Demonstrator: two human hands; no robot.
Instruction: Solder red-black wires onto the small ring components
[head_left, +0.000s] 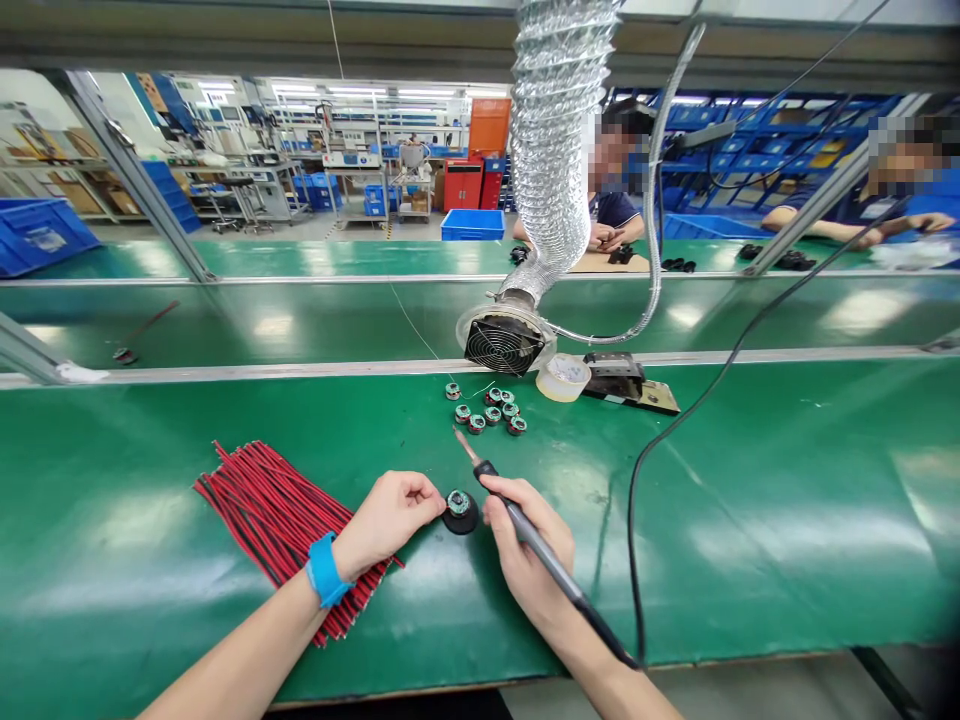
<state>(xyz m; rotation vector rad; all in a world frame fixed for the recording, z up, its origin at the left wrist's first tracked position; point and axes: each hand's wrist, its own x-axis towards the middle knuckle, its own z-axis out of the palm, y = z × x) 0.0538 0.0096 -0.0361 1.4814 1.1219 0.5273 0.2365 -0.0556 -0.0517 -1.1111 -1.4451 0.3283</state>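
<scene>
My right hand (526,545) is closed around a soldering iron (517,522); its metal tip points up and away toward a cluster of small parts. My left hand (390,518) is pinched shut beside a small round component (458,503) that sits on a black round base (461,518) between my hands; the fingertips touch or nearly touch it. A blue band is on my left wrist. A bundle of red and black wires (277,515) lies under my left forearm. Several small round components (491,410) sit grouped farther back.
A fume fan (504,343) on a silver flexible duct (555,150) stands behind the parts, with a tape roll (562,377) and a black fixture (615,375) to its right. The iron's black cable (675,430) curves right. Two people work at the far bench.
</scene>
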